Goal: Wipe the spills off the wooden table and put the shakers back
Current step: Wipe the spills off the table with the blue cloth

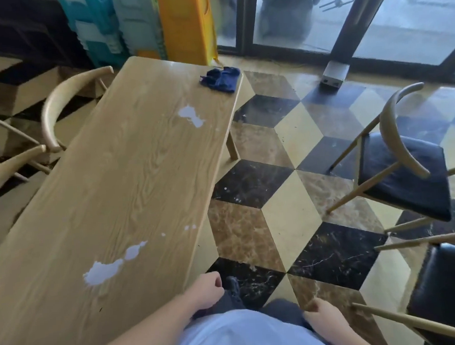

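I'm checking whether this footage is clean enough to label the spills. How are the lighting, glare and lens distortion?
Head view: daylight from the glass doors puts a sheen on the far end of the long light wooden table near the crumpled dark blue cloth; the white spills stand out clearly; wide-angle distortion bends the table's edges; slightly soft overall, softest at the frame's edges.

Wooden table [130,162]: near-left end cut off by frame. Near-right chair [441,292]: cropped. Left chair [5,170]: partly hidden.
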Motion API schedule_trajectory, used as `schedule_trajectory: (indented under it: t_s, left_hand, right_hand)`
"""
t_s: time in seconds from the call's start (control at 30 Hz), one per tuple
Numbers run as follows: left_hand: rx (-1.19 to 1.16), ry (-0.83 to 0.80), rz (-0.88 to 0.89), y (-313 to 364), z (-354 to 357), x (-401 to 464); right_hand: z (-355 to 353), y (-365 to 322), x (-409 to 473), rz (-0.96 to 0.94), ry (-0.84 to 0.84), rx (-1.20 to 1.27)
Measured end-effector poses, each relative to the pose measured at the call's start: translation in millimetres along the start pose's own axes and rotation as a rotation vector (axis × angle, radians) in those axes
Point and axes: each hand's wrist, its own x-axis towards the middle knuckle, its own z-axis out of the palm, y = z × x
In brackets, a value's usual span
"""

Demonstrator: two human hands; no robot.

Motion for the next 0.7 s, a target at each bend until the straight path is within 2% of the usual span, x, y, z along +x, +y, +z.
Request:
schedule_trajectory:
  t_s: [0.1, 0.27, 0.47, 0.6, 0.7]
  left_hand:
    - [-0.064, 0.031, -0.039, 0, -27, 20]
    - [-0.136, -0.038, -0.130, -3, -48, 39]
    - [-0.306, -0.030, -0.230, 23, -90, 85]
    - [-0.358, -0.013, -0.304, 53, -118, 126]
    - [-0.512, 0.047, -0.405, 83, -146, 152]
  right_hand:
    - [-19, -22, 18, 0.062, 0.075, 0.088]
    - [-60, -60, 45, 0.002, 0.102, 0.239]
    - [-112, -100, 106, -0.028, 0.047, 0.210]
    - [-173, -135, 167, -0.059, -0.007, 0.168]
    - [-235, -165, 216, -0.095, -0.054, 0.102]
